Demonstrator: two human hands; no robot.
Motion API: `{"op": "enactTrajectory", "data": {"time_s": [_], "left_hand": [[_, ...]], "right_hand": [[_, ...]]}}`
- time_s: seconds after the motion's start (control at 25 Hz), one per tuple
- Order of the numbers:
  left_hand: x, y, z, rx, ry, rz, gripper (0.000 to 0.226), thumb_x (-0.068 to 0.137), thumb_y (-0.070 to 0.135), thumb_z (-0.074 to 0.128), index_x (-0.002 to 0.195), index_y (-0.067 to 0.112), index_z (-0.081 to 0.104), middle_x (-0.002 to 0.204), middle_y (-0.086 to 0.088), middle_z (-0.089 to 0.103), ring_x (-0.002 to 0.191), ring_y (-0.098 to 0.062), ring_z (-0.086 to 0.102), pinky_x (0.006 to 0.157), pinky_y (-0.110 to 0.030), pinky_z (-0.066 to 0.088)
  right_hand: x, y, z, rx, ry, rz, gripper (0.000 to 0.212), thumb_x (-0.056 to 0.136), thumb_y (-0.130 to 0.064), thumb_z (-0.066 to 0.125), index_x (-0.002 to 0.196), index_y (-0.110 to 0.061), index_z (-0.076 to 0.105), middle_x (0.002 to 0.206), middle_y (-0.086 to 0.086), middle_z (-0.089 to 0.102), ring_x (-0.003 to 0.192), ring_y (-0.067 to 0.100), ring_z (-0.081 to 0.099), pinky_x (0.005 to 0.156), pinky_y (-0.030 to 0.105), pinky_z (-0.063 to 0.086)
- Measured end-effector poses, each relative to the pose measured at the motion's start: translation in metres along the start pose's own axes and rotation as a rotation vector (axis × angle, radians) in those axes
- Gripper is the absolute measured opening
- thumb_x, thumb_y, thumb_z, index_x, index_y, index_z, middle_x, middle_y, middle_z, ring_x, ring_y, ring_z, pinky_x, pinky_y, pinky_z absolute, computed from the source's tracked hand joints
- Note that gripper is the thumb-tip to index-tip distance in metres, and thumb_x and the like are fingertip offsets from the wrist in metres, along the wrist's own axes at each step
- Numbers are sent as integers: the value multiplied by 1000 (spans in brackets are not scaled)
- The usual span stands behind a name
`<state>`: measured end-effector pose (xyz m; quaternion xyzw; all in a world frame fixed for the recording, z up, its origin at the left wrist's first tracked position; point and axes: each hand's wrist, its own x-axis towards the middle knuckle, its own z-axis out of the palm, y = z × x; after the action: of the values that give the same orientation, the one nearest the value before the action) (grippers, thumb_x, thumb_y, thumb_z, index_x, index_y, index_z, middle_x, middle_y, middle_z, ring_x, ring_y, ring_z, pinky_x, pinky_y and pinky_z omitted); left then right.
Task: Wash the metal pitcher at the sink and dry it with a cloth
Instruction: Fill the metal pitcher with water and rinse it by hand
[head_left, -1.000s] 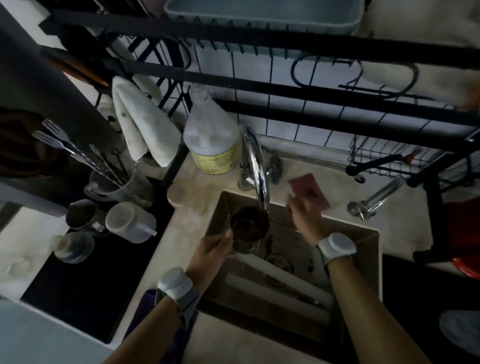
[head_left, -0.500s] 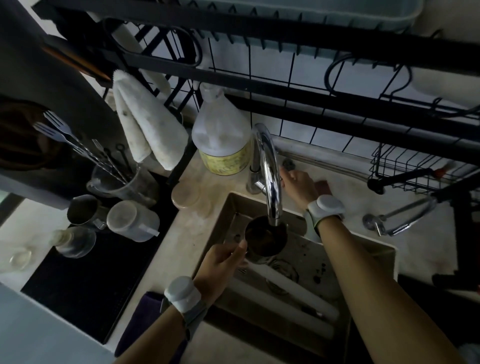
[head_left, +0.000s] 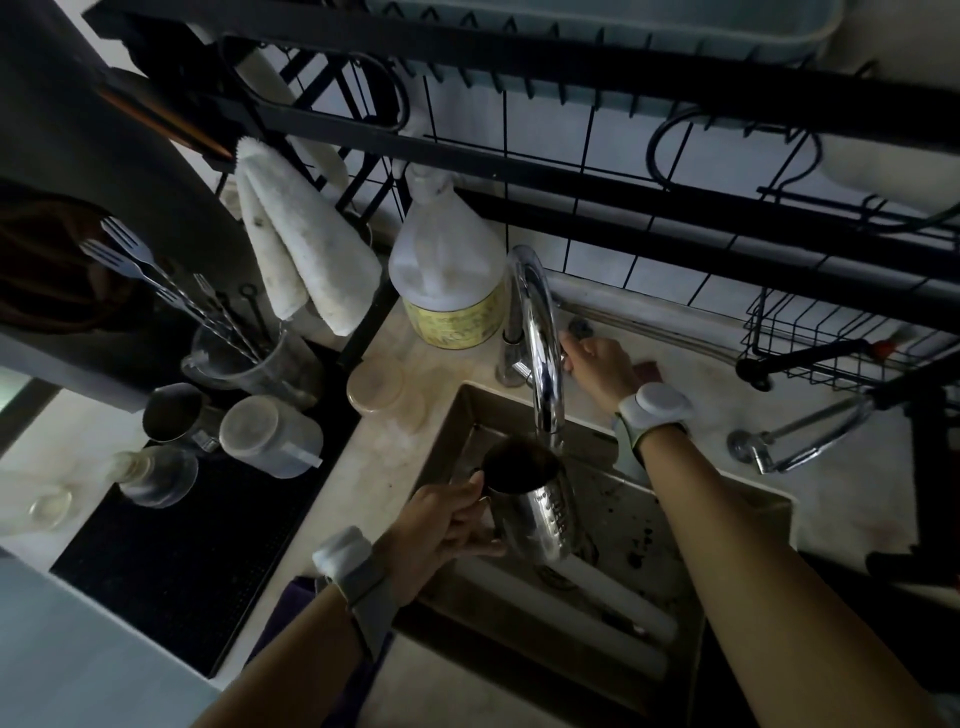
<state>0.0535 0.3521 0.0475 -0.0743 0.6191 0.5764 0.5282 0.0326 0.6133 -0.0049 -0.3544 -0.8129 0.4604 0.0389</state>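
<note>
Sink station, head view, dim light.

1. Metal pitcher (head_left: 530, 506): held over the sink (head_left: 631, 506), tilted, with its open mouth directly under the outlet of the faucet (head_left: 543, 338). Embossed marks run down its shiny side. Whether water is running cannot be made out.
2. Left hand (head_left: 441, 525): grip closed on the pitcher's left side, thumb up near the rim, fingers curled beneath. A pale band sits on the wrist.
3. Right hand (head_left: 597, 364): reached across to the faucet base at the back of the sink. The fingertips are partly hidden behind the spout, so it cannot be told whether the grip is closed on anything. A pale band sits on this wrist too.
4. Cloth (head_left: 306, 260): white, folded, hanging from the black rack (head_left: 571, 171) left of the faucet, well apart from the pitcher.
5. Plastic jug (head_left: 447, 280): white with a yellow label, upright on the surface (head_left: 831, 493), just beside the faucet.
6. Clear cup (head_left: 249, 358): upright, holding forks (head_left: 124, 249) and long twisted spoons.
7. Black mat (head_left: 171, 571): left of the sink, carrying a metal cup (head_left: 171, 415), a plastic jar (head_left: 270, 436) lying on its side, and a glass (head_left: 156, 473).
8. Wire basket (head_left: 831, 332): hung on the rack at the right.
</note>
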Motion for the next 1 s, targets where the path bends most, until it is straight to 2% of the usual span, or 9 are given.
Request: {"op": "enactTrajectory", "data": {"time_s": [0.08, 0.16, 0.32, 0.44, 0.52, 0.6, 0.72, 0.84, 1.0], "left_hand": [[-3, 4, -4, -129, -51, -120, 58, 101, 26, 47, 45, 22, 34, 43, 7, 19, 37, -8, 17, 77, -45, 61], [-6, 5, -7, -190, -79, -167, 56, 101, 26, 48, 47, 22, 34, 44, 7, 19, 39, -9, 17, 81, -47, 60], [-9, 8, -9, -215, -97, -179, 55, 101, 24, 46, 47, 21, 36, 43, 7, 21, 39, -9, 19, 79, -45, 61], [-5, 6, -11, -161, -88, -137, 56, 102, 23, 45, 46, 21, 37, 43, 7, 22, 37, -8, 21, 84, -48, 60], [-1, 1, -10, -8, -69, -11, 58, 102, 23, 45, 44, 23, 41, 42, 9, 27, 36, -7, 28, 90, -51, 57], [3, -8, -7, 306, 8, 192, 60, 101, 30, 45, 42, 20, 52, 39, 11, 39, 37, -6, 44, 91, -49, 56], [5, -25, -5, 732, 163, 477, 60, 94, 63, 38, 67, 14, 61, 50, 7, 49, 47, -8, 50, 64, -27, 49], [7, -32, -4, 847, 275, 713, 51, 96, 58, 35, 69, 17, 50, 71, -2, 55, 54, -14, 50, 62, -16, 35], [5, -28, 0, 818, 290, 795, 48, 97, 56, 36, 64, 24, 48, 74, 0, 55, 56, -16, 49, 61, -11, 34]], "right_hand": [[0, -1, -1, -4, 3, -8, 60, 98, -42, 46, 78, 11, 66, 74, 19, 65, 76, 34, 61, 72, 36, 43], [-1, -2, -2, -11, -4, -16, 59, 99, -41, 46, 78, 10, 67, 69, 10, 62, 74, 30, 60, 70, 32, 39], [-2, -2, -3, 5, -4, 8, 57, 99, -41, 46, 78, 8, 67, 57, -7, 55, 68, 22, 56, 69, 26, 34], [-2, -2, -3, 11, -3, 15, 56, 98, -41, 47, 77, 5, 68, 57, -6, 55, 67, 21, 55, 69, 26, 34], [-3, -3, -3, 2, -4, 13, 55, 98, -41, 47, 76, 4, 68, 58, -5, 55, 68, 22, 55, 70, 26, 34], [-2, -4, -4, -4, -11, 11, 54, 98, -40, 47, 76, 4, 68, 57, -7, 54, 70, 22, 56, 70, 26, 33], [-4, -4, -5, -15, -20, 3, 51, 99, -39, 46, 73, 0, 67, 61, -2, 57, 73, 23, 56, 70, 27, 34], [-7, -7, -5, -11, -20, -1, 48, 99, -38, 46, 70, -5, 64, 65, 3, 57, 72, 23, 55, 69, 27, 34], [-8, -9, -6, -18, -11, -2, 46, 99, -37, 47, 69, -6, 64, 70, 6, 58, 73, 23, 53, 69, 26, 32]]}}
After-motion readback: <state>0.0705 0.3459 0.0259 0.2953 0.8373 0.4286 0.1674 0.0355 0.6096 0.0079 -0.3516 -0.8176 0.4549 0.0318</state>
